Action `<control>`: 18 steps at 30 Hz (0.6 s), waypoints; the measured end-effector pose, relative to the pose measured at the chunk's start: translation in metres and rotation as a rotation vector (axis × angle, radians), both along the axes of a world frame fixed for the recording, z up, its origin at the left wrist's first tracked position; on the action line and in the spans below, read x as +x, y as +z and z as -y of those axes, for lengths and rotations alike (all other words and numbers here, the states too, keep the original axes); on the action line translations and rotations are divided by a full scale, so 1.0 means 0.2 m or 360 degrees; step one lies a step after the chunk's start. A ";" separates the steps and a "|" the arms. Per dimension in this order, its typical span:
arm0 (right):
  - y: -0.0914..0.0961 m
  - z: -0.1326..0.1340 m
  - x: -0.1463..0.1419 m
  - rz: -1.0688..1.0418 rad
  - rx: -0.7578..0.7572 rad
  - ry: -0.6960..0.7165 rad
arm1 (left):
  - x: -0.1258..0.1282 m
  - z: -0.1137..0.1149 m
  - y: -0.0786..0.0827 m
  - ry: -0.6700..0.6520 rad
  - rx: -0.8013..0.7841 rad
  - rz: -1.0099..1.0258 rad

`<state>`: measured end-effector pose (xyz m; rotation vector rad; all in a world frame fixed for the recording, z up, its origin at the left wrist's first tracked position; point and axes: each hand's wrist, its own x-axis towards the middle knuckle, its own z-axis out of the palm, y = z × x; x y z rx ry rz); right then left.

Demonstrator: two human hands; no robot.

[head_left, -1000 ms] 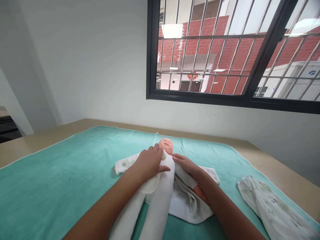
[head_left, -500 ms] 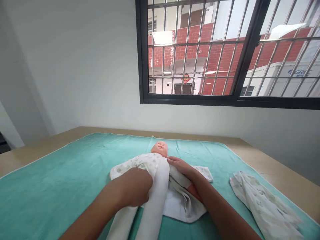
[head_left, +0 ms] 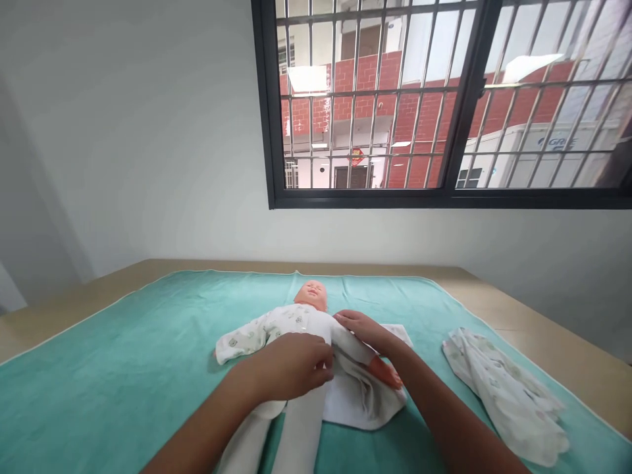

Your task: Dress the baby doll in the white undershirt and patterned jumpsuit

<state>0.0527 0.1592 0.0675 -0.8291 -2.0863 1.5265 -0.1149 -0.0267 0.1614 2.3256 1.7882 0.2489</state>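
A pink-headed baby doll [head_left: 320, 321] in white, printed jacket [head_left: 284, 321] half on, lies under the curled left hand [head_left: 296, 367], grip unclear; the right hand [head_left: 366, 330], fingers outstretched, touches its shoulder.

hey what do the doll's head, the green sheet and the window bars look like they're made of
Doll's head: likely smooth vinyl or soft plastic, judging by its even moulded surface. Green sheet: fabric, perhaps plush, with a matte, slightly mottled nap and soft ripples. Window bars: probably polished metal, stainless steel perhaps, given their bright silvery highlights.
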 end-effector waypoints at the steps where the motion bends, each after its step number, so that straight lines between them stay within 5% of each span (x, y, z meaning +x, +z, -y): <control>1: 0.00 -0.01 0.05 0.0070 0.0043 0.0005 | 0.01 -0.03 -0.03 -0.0014 0.0079 -0.0021; 4: -0.02 -0.02 0.22 0.0151 -0.0036 0.0073 | 0.04 -0.08 -0.11 -0.0077 0.0220 -0.0123; 7: -0.06 -0.02 0.36 0.0087 -0.0386 0.0178 | 0.06 -0.11 -0.17 0.0042 0.0278 -0.0157; 11: -0.10 -0.01 0.39 -0.0192 -0.0725 0.0214 | 0.10 -0.16 -0.19 0.0092 0.0380 -0.0221; 15: -0.09 0.01 0.30 -0.0568 -0.0596 0.0311 | 0.18 -0.27 -0.17 -0.0129 0.0521 -0.0258; 18: -0.11 0.01 0.23 -0.0415 -0.0199 0.0128 | 0.21 -0.38 -0.19 -0.0100 0.0480 -0.0433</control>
